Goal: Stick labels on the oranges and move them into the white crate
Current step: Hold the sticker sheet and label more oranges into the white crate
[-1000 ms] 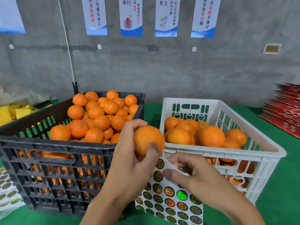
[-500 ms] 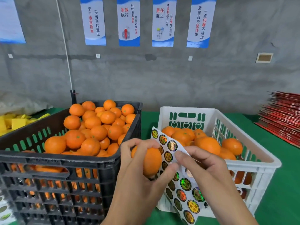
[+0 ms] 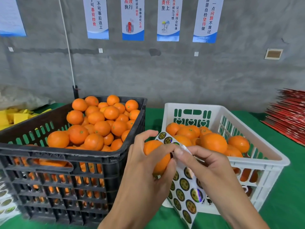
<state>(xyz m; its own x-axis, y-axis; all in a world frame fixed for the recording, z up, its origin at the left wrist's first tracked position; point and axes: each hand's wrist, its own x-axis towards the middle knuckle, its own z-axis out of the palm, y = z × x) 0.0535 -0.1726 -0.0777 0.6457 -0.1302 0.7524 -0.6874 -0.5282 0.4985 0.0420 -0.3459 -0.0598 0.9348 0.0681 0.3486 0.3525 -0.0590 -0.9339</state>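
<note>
My left hand grips an orange in front of the gap between the two crates. Behind the orange hangs a white sheet of round labels; my left hand seems to hold it too. My right hand pinches at the sheet's upper part, right beside the orange, and its fingertips are blurred. The black crate on the left is heaped with oranges. On the right, the white crate holds several oranges.
Both crates stand on a green table cover. More label sheets lie at the lower left. Yellow pieces sit at the far left, red stacked sheets at the far right. A grey wall with posters rises behind.
The orange and the label sheet have risen from below the crate rim to rim height. My right hand has moved from the sheet's middle to its upper part beside the orange.
</note>
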